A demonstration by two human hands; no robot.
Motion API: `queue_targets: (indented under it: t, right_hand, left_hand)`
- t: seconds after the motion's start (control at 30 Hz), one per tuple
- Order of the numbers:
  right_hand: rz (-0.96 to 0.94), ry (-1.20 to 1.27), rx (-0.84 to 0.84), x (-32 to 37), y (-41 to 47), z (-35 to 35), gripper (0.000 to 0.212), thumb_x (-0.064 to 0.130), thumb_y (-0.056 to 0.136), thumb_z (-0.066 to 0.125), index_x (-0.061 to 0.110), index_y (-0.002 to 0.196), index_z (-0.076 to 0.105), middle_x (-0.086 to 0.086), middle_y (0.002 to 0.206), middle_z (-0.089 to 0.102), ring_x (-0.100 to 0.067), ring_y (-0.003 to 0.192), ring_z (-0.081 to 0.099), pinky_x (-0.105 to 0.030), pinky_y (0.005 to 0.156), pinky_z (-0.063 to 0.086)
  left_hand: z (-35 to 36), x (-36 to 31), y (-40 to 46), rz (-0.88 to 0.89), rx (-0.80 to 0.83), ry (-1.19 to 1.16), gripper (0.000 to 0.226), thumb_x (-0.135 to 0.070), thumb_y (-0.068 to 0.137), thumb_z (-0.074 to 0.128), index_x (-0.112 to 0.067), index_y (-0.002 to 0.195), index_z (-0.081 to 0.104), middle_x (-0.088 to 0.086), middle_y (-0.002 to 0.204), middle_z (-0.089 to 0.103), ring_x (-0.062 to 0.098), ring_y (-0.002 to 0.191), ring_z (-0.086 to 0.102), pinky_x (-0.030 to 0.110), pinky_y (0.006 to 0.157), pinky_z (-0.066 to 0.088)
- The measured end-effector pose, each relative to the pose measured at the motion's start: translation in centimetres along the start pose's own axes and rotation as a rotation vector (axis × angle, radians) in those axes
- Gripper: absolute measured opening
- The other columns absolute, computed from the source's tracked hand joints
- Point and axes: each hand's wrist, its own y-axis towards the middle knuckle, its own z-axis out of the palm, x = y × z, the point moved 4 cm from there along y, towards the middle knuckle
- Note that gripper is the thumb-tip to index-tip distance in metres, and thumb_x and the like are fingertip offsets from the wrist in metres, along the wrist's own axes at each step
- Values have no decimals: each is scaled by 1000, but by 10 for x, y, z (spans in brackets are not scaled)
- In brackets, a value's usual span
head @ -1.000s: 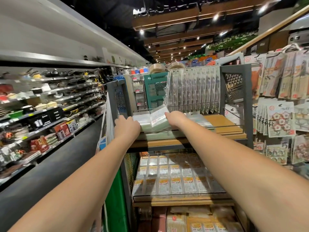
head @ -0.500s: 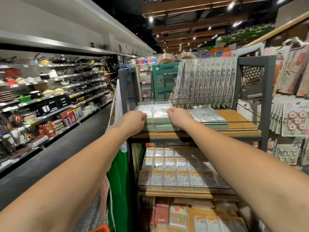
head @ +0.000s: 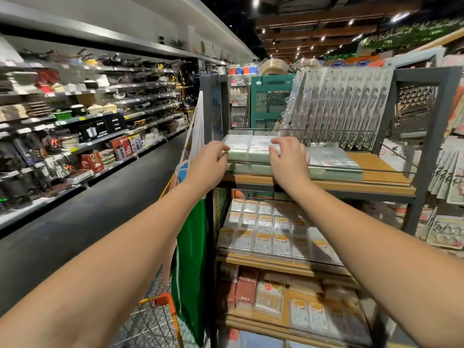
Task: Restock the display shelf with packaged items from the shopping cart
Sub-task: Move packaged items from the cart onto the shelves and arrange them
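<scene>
A stack of flat pale-green packaged items (head: 251, 150) lies on the top wooden board of the grey-framed display shelf (head: 391, 187). My left hand (head: 209, 159) is at the stack's left edge, fingers spread and just touching it. My right hand (head: 288, 156) hovers over the stack's right side with its fingers apart and nothing held. A second pale-green stack (head: 331, 162) lies to the right on the same board. The shopping cart (head: 153, 320) with orange trim shows at the bottom, left of the shelf.
Long clear packets (head: 339, 104) stand in a wire rack behind the stacks. Lower boards hold rows of small packets (head: 266, 234). A green and white bag (head: 190, 247) hangs at the shelf's left side. A cookware aisle (head: 75, 116) lines the left, past a dark floor.
Both hands pressed on the green stack half a second ago; now their fingers have lifted and spread. The view has shifted closer and to the left.
</scene>
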Motion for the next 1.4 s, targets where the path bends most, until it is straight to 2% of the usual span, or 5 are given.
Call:
queue_targets:
  t: [0.27,0.63,0.9,1.27,1.4]
  right_hand:
    - [41,613,410,93,-171,117,14,16,96,51,20,104,62,8,94,58,0,80,53,-15,71,38]
    - [426,481,1343,189,-423,347,23,23,99,49,6,103,66,-2,89,68,-12,75,63,-31,72,51]
    - [741,306,1598,234,-571,469,11,25,96,53,17,91,60,-1,83,60,-11,69,56,-21,53,42]
    - [1181,293,1494,255,-646,554,59,36,98,53,13,146,29,-13,134,45,-33,129,45,-48,102,44]
    - [1166,322,1467,268,-647,568,55,36,97,51,8,142,35,-11,126,47,-24,107,52,-33,78,53]
  left_hand:
    - [-22,117,-177,-457,-144,-338,13,-18,90,57,-22,98,66,-7,87,64,7,80,57,25,78,45]
    - [-75,374,-473,-1382,-361,-574,13,-30,83,54,-20,74,59,8,82,62,26,67,62,28,56,42]
    - [-95,483,-635,-1909,-657,-804,21,-15,90,45,-18,69,47,-3,48,44,9,34,37,12,34,22]
    - [-68,551,-701,-2053,-764,-1222,63,-32,90,59,-11,145,36,23,145,38,40,133,42,50,111,36]
    - [-67,569,-699,-2011,-850,-1242,70,-37,91,56,-8,150,30,23,152,32,37,139,35,48,116,29]
